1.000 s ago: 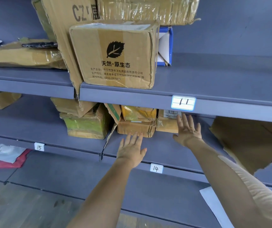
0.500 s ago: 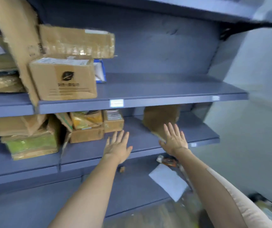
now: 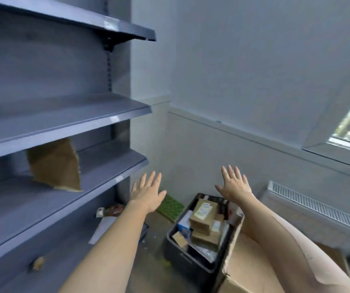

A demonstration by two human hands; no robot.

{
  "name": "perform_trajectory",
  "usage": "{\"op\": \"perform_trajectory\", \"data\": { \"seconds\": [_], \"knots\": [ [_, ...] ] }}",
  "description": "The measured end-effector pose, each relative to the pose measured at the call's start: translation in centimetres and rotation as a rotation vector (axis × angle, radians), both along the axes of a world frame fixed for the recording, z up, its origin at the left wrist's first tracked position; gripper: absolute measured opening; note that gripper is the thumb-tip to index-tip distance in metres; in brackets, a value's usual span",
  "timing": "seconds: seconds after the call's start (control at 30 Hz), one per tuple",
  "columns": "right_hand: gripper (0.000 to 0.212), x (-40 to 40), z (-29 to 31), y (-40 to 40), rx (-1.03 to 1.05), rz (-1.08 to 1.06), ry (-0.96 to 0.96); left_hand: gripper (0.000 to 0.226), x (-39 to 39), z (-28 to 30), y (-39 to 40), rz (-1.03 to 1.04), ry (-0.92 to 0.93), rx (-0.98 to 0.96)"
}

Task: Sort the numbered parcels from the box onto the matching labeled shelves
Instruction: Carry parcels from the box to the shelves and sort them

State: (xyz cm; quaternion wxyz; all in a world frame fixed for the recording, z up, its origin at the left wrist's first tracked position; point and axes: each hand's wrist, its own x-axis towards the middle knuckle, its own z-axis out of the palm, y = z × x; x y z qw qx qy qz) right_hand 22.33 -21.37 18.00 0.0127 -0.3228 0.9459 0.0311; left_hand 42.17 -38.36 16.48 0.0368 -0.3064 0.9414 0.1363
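Both hands are held out in the air with fingers straight and spread, holding nothing: the left hand [image 3: 147, 193] near the end of the grey-blue metal shelves [image 3: 68, 115], the right hand [image 3: 234, 185] above the black plastic box [image 3: 185, 260] on the floor. Brown cardboard parcels [image 3: 203, 214] with white labels lie piled inside that box. A torn brown cardboard sheet [image 3: 55, 166] leans on a lower shelf.

Grey shelf [image 3: 98, 166] bears cardboard scrap [image 3: 55, 166]; floor [image 3: 148, 269] bears box [image 3: 182, 261].
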Motion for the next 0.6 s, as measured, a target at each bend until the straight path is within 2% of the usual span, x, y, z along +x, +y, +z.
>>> {"op": "perform_trajectory", "data": {
  "seconds": [0.23,0.6],
  "knots": [
    [0.072,-9.2,-3.8,6.6,0.053,-0.101,-0.082,0.062,-10.4,-2.2,4.7,-0.096,-0.043,0.056],
    [0.071,-16.2,-8.9,6.2,0.043,-0.076,-0.21,0.062,-16.9,-7.3,3.9,-0.014,-0.123,0.141]
  ]
}}
